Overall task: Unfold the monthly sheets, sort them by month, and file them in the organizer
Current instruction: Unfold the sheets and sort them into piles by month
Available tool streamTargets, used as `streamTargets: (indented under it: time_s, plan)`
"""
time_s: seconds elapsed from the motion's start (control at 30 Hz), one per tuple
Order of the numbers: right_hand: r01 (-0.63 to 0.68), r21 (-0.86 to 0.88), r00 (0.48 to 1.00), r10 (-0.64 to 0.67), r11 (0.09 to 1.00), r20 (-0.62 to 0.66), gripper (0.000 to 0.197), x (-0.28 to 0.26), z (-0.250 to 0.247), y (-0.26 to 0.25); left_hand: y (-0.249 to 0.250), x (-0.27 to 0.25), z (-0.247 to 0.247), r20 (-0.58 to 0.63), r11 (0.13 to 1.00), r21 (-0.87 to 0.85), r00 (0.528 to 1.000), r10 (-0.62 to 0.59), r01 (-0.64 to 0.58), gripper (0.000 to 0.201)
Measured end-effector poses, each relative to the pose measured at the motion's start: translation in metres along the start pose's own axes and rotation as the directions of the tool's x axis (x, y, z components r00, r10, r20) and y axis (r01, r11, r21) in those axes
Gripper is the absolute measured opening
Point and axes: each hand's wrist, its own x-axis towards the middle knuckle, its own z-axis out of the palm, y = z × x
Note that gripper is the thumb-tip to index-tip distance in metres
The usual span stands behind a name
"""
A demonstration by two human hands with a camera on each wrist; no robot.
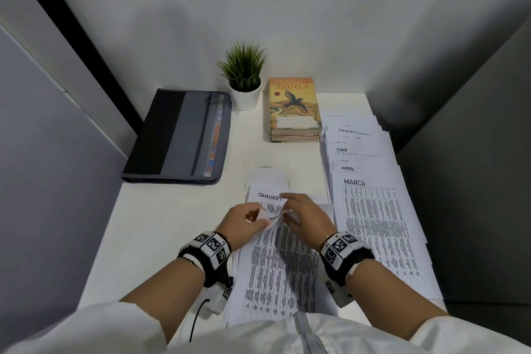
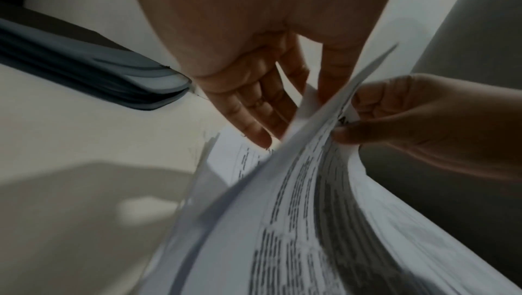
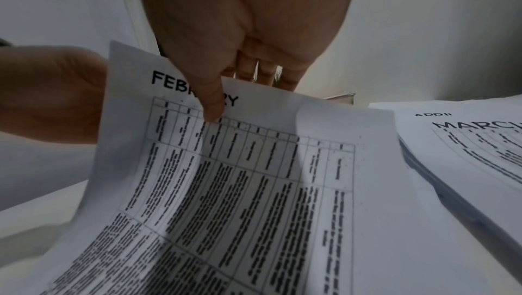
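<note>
Left grip [image 1: 244,221] and right grip [image 1: 304,217] both pinching February sheet [image 3: 254,177]; organizer [image 1: 178,135] zipped

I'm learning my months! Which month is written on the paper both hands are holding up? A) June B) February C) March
B: in the right wrist view the lifted sheet reads FEBRUARY, with the right hand's thumb across the middle letters.
</note>
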Motion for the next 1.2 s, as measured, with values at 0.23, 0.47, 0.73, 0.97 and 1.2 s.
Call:
streamTargets:
  time_s: [0.23,0.47,0.73,0.97,1.2]
  plan:
    - [-0.028,0.09,1.0,0.027,0.996,0.011,0.007,-0.005,0.002,-0.006,0.003,0.024,-0.008,-0.228,0.983,-0.059,0.957,-0.182,0.173,0.028]
    - [0.011,0.099,0.999,-0.006,0.995,-0.05,0.01,-0.006,-0.005,-0.007,-0.007,0.034,0.0,-0.116,0.955,-0.121,0.952,-0.283,0.27,0.023]
    - [-0.075,0.133,0.997,0.078,0.988,-0.02,0.017,-0.007,-0.004,0.0,0.005,0.035,0.001,0.01,0.976,0.019,0.976,-0.218,0.217,0.022]
    - [-0.091,0.119,0.996,0.089,0.989,0.021,0.019,-0.009,-0.004,-0.003,0.01,0.039,-0.002,0.044,0.945,-0.093,0.949,-0.312,0.314,0.026]
    - [-0.073,0.139,0.997,0.078,0.988,-0.029,0.015,-0.012,-0.015,-0.006,0.039,0.025,-0.023,-0.172,0.998,-0.03,0.983,-0.061,0.056,0.023]
